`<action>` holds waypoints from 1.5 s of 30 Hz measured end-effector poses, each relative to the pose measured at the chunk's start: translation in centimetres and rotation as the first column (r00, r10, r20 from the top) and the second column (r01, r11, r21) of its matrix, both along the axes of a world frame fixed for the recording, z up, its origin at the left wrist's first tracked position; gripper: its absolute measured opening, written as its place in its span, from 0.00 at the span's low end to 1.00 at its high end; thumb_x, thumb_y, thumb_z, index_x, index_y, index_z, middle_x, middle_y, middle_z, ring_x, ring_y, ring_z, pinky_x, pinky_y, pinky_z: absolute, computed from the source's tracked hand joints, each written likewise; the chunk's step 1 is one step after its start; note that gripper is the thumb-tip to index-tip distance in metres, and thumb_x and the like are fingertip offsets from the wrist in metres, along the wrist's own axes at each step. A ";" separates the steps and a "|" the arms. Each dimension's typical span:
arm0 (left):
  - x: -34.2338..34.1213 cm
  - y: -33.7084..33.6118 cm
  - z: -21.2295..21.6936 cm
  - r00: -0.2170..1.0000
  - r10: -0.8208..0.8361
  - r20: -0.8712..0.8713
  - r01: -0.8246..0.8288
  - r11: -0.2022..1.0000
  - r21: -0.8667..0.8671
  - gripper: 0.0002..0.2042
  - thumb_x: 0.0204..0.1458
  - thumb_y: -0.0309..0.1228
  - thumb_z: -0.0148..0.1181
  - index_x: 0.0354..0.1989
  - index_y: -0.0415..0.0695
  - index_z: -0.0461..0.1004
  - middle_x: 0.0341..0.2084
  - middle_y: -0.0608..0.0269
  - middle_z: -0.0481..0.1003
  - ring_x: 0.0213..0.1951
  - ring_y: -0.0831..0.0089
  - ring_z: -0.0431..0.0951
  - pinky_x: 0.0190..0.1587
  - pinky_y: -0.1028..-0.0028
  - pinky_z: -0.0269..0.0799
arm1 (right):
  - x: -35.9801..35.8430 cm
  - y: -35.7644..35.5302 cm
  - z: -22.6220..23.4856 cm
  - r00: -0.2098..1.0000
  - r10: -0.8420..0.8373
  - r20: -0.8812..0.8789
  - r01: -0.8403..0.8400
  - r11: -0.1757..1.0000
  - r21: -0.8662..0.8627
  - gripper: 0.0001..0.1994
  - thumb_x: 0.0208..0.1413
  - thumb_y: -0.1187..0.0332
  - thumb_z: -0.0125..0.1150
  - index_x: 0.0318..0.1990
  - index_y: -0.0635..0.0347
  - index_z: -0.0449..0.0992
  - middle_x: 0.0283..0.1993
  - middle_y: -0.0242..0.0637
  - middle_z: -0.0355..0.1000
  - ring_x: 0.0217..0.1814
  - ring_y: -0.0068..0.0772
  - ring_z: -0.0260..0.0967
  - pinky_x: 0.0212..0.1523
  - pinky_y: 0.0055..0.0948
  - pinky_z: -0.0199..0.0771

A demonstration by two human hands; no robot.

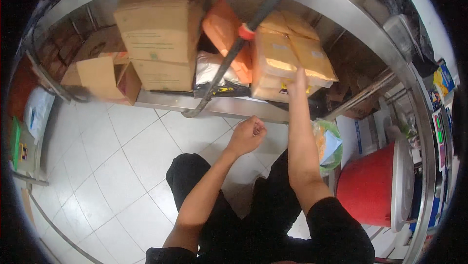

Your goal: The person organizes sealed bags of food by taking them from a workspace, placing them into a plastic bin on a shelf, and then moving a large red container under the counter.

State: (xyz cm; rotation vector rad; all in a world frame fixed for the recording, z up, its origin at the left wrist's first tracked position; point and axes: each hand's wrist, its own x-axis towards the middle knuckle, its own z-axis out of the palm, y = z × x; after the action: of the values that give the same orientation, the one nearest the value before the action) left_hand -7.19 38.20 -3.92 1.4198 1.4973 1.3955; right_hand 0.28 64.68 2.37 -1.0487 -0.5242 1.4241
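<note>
My right hand [296, 84] reaches forward to the front of a stack of clear-plastic packs with yellow-orange contents [275, 54] on the low shelf. One digit points up against the front pack; the other fingers are blurred or hidden, so its grip is unclear. Small yellow and black marks show beside this hand. Above the floor, nearer to me, my left hand [247, 136] is curled into a loose fist, with nothing visible in it. Left of the packs leans an orange package [226, 32], over a white bag [212, 68] in a black tray [222, 90].
Stacked cardboard cartons [156, 44] and an open carton [114, 81] occupy the shelf's left part. A dark pole with a red band [239, 44] slants across the shelf front. Right of my forearm are a green plastic bag [334, 152] and a red bin with a white lid [368, 183].
</note>
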 end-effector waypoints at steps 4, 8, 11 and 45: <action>-1.1 0.3 0.6 0.998 0.001 0.063 -0.002 1.000 0.016 0.09 0.55 0.30 0.61 0.38 0.38 0.72 0.31 0.59 0.78 0.34 0.70 0.78 0.41 0.70 0.75 | 3.5 4.0 -3.5 0.991 0.132 0.023 -0.133 0.990 0.042 0.14 0.56 0.71 0.62 0.48 0.58 0.68 0.41 0.41 0.63 0.43 0.35 0.65 0.51 0.54 0.78; -2.6 1.1 -1.9 0.986 0.151 0.072 -0.147 0.988 -0.052 0.11 0.52 0.34 0.62 0.37 0.40 0.73 0.29 0.55 0.79 0.32 0.63 0.81 0.39 0.67 0.76 | 4.6 4.4 -3.8 0.984 0.180 0.007 -0.180 0.984 0.010 0.03 0.58 0.73 0.61 0.36 0.57 0.73 0.32 0.30 0.63 0.32 0.22 0.62 0.48 0.43 0.83; -4.5 1.0 -3.5 0.984 0.178 -0.011 -0.179 0.984 -0.015 0.10 0.53 0.33 0.62 0.38 0.41 0.73 0.29 0.57 0.79 0.32 0.66 0.80 0.39 0.68 0.75 | 3.1 -1.6 -2.6 0.979 0.203 0.004 -0.203 0.977 0.067 0.03 0.59 0.73 0.59 0.39 0.61 0.74 0.33 0.29 0.62 0.35 0.22 0.63 0.48 0.36 0.84; -7.0 3.0 -7.0 0.978 0.200 0.066 -0.188 0.969 -0.163 0.11 0.55 0.36 0.61 0.35 0.41 0.72 0.30 0.57 0.79 0.35 0.65 0.80 0.40 0.68 0.74 | 0.7 11.5 10.1 0.543 -0.217 0.811 -0.585 0.595 0.551 0.16 0.63 0.66 0.59 0.53 0.67 0.73 0.47 0.38 0.75 0.47 0.29 0.73 0.46 0.27 0.72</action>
State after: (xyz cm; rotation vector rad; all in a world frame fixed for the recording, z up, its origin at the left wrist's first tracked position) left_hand -14.22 41.17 -10.92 1.1327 1.6889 1.3993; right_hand 0.96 76.20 12.52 -0.8335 -1.8884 0.5735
